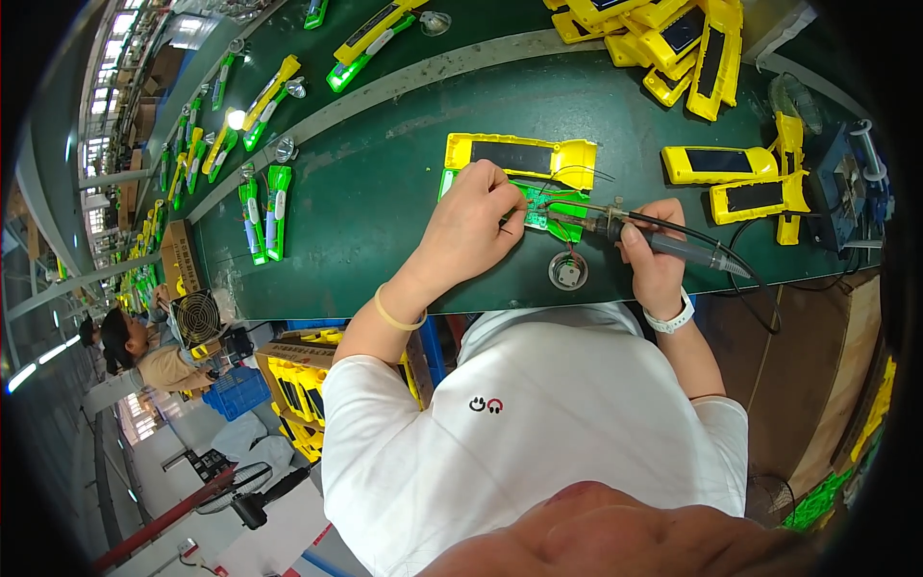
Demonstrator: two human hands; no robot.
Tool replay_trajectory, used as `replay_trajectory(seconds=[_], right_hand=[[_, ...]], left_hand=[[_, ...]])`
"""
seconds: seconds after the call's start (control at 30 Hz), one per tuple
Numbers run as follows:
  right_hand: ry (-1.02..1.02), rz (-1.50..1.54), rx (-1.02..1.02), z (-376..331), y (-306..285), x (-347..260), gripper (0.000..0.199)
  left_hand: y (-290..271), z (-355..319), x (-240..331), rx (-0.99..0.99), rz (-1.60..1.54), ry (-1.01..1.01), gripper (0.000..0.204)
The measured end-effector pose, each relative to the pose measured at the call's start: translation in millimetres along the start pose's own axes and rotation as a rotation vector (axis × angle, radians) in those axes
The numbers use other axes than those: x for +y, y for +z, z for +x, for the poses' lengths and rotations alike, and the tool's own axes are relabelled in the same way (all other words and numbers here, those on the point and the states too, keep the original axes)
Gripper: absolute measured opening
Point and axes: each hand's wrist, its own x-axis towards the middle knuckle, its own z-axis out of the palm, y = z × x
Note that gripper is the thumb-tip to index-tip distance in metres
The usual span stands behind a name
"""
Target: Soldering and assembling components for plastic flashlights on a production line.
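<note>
Left hand (471,226) pinches the green board (550,210) (light, fragile; hold by edges); right hand (654,255) grips the iron (663,242).

Green workbench (385,207) bears yellow housings (520,154), a green board (553,210), round reflector (567,271)

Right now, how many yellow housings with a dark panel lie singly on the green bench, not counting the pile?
3: one yellow housing just beyond the left hand, two beyond the right hand. The pile may hide more.
</note>
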Motion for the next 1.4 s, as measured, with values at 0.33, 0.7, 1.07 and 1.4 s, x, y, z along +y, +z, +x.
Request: replay_trajectory(seconds=[0.33,0.7,1.07,1.4], right_hand=[[0.000,0.055,0.042,1.2,1.8,-4.1,0.022],[-0.053,0.083,0.112,-6.1,-1.5,-2.7,0.026],[0.023,0.239,0.176,-18.4,5.2,1.8,0.023],[0.012,0.213,0.211,-20.2,5.5,6.5,0.025]], left_hand=[[-1.8,0.9,0.9,-0.015,-0.004,-0.003,0.009],[-7.0,-0.4,4.6,0.037,-0.039,0.029,0.017],[-25.4,-25.6,0.3,-0.027,-0.162,-0.243,0.012],[4.2,-11.0,-24.2,0.167,0.029,0.333,0.027]])
